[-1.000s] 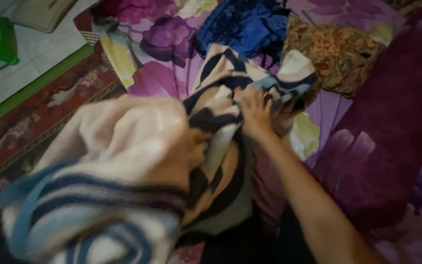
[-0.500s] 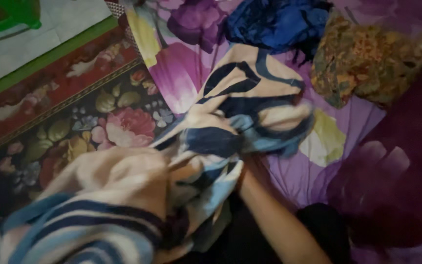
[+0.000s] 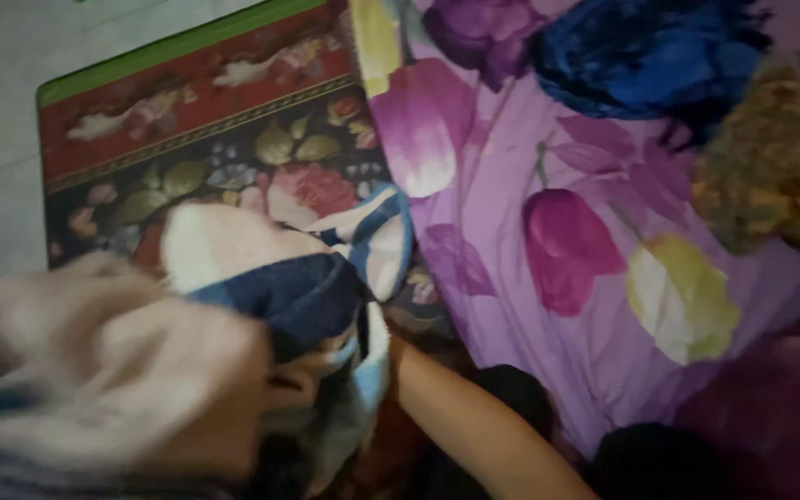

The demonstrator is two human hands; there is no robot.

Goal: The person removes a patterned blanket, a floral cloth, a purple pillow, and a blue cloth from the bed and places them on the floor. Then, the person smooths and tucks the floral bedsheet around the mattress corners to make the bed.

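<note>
A cream cloth with navy and light-blue stripes (image 3: pixel 280 287) is bunched up at the lower left, blurred and close to the camera. My right hand (image 3: pixel 398 363) reaches into it from the bottom centre. Only the wrist and forearm show, and the fingers are buried in the folds, gripping the cloth. My left hand is hidden under the cream bulk of the cloth at the lower left. The cloth hangs over the edge of a floral rug (image 3: pixel 187 120).
A purple sheet with large tulips (image 3: pixel 530 139) covers the right half. On it lie a blue cloth pile (image 3: pixel 650 56) and a yellow-brown patterned cloth (image 3: pixel 780 157). A maroon cloth (image 3: pixel 770 407) is at the lower right. White tiled floor (image 3: pixel 2 139) is at the left.
The striped cloth has been pulled off the purple sheet toward the lower left and gathered into a bunch. My right hand came back with it, and the view has swung left.
</note>
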